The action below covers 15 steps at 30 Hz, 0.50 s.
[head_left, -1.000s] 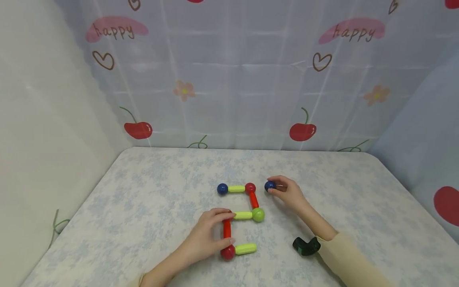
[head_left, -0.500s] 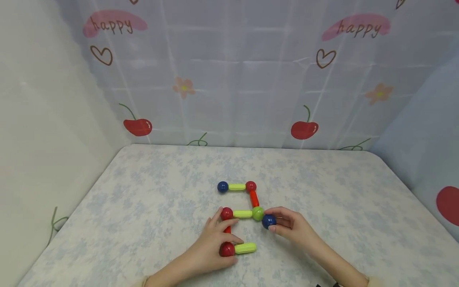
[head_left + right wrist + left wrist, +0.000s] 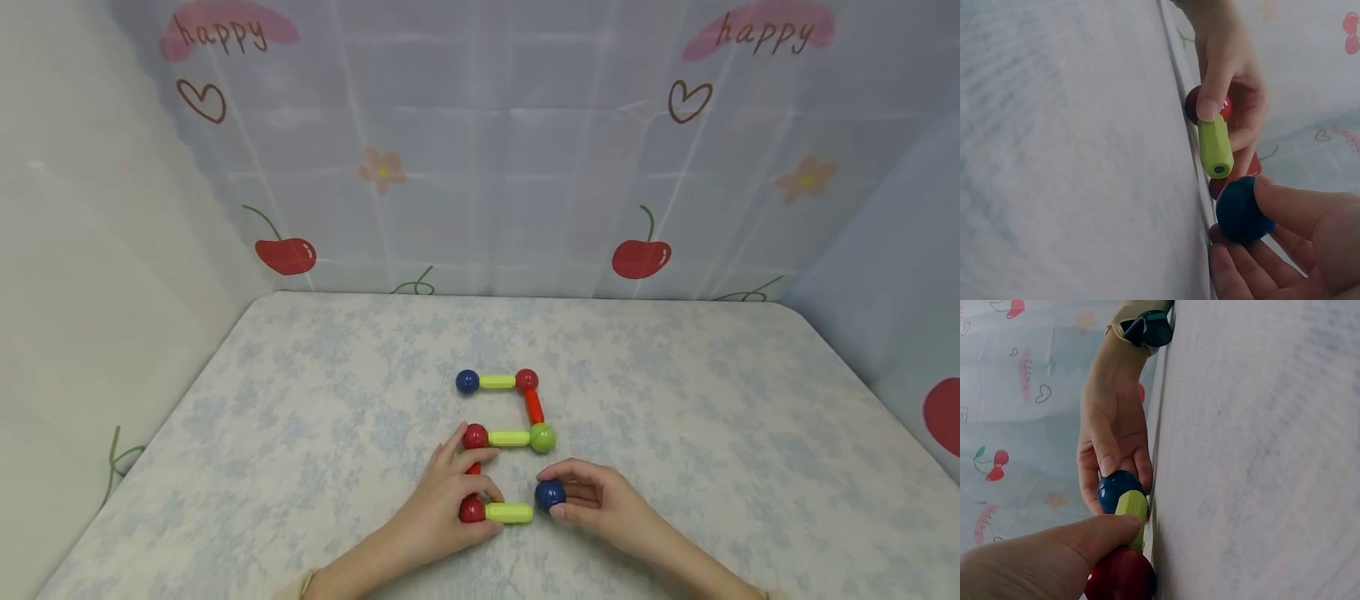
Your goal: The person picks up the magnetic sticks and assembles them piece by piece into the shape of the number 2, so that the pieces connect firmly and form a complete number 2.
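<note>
A zigzag of magnetic rods and balls lies on the table. My left hand [image 3: 438,508] pinches the nearest yellow-green rod [image 3: 510,512] with thumb and index finger, right by the nearest red ball [image 3: 472,509]. Its other fingers spread over the red rod [image 3: 474,469] up to the middle red ball [image 3: 476,436]. Between thumb and fingers, my right hand [image 3: 611,508] holds a dark blue ball [image 3: 551,495] just off the rod's free right end. In the right wrist view, that end shows a dark round tip, with the blue ball [image 3: 1244,210] close below it.
Farther back, the figure continues with a green ball [image 3: 542,437], a red rod [image 3: 534,407], a red ball [image 3: 527,380] and a blue ball [image 3: 467,382]. A printed curtain [image 3: 487,167] hangs behind the table [image 3: 337,358].
My right hand has brought the blue ball toward me and left, past the green ball, to the near rod's end. My left hand's grip has shifted down to that rod. The head view tilted down.
</note>
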Available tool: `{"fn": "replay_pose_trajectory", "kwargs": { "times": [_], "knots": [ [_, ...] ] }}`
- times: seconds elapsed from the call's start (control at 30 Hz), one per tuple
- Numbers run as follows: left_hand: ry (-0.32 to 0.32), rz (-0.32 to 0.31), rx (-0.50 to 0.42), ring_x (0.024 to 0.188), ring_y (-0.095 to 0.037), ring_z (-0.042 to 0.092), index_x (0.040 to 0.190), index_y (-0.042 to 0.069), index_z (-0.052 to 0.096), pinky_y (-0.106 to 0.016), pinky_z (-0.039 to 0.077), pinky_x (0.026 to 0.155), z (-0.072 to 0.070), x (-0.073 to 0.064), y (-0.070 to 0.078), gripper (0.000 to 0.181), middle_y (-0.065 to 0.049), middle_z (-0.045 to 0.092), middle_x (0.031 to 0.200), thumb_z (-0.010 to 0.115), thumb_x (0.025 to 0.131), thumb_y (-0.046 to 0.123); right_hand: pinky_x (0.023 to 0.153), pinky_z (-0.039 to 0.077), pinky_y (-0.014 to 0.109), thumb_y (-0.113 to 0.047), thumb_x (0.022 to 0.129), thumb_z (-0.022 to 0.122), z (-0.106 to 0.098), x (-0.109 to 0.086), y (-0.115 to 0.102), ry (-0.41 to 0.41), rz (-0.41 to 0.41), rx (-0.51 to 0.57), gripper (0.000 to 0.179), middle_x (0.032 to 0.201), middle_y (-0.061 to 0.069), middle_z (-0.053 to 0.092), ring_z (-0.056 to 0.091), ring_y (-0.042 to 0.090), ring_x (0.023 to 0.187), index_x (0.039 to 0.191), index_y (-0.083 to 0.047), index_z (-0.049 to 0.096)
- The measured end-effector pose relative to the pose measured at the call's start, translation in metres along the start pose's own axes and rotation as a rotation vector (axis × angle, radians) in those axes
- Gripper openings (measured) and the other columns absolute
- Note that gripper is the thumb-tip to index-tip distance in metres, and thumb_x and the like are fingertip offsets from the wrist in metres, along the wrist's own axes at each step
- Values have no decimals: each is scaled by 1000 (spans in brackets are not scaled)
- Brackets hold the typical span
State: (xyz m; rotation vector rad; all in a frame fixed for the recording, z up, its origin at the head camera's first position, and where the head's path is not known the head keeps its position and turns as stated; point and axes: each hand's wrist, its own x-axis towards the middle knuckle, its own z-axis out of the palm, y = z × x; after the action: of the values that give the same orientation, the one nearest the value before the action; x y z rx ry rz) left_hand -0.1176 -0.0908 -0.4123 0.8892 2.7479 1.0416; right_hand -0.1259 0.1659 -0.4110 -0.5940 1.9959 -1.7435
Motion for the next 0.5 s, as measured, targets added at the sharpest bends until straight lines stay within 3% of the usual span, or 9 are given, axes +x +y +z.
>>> {"fn": "replay_pose_trajectory", "kwargs": {
  "times": [0.5],
  "knots": [
    [18, -9, -8, 137, -35, 7, 85, 29, 69, -67, 14, 100, 0, 1, 0, 14, -3, 48, 135, 79, 75, 28, 83, 49, 28, -8, 84, 70, 3, 0, -2, -15, 42, -101, 34, 112, 13, 60, 61, 21, 99, 115, 1, 60]
  ]
}}
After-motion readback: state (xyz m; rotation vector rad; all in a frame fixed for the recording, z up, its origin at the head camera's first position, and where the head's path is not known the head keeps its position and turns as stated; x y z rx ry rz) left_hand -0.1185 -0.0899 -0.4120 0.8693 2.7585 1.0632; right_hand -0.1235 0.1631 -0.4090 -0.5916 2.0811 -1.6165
